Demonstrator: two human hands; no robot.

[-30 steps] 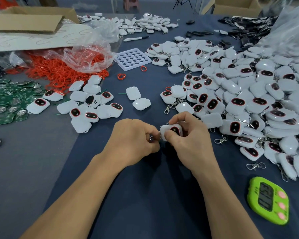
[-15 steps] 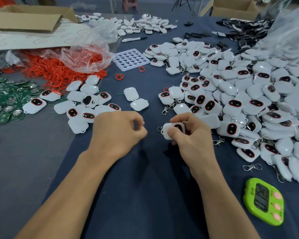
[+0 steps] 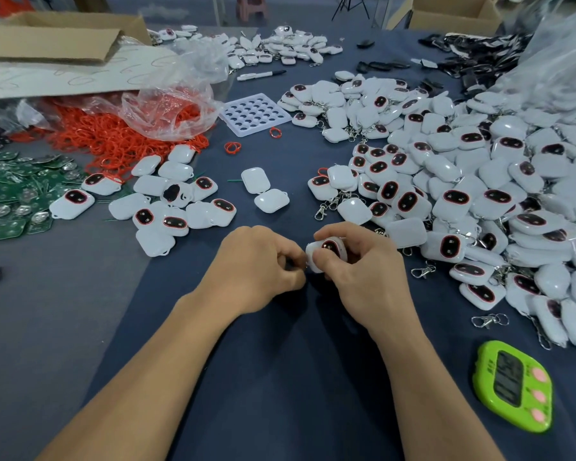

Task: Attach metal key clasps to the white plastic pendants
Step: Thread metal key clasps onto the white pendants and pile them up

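My right hand grips a white plastic pendant with a dark red-rimmed window, held just above the blue cloth. My left hand is curled right beside the pendant's left end, fingertips pinched together on something small that my fingers hide. Loose metal key clasps lie on the cloth to the right, another clasp nearer the front. A big heap of pendants with clasps fills the right side. A smaller group of pendants without clasps lies to the left.
A green timer sits at the front right. Red rings spill from a clear bag at the left, next to green circuit boards. A white perforated tray, a marker and cardboard boxes lie farther back.
My left hand drew away from the pendant to the left half a second ago and has now come back against its left end. My right hand kept hold of the pendant.
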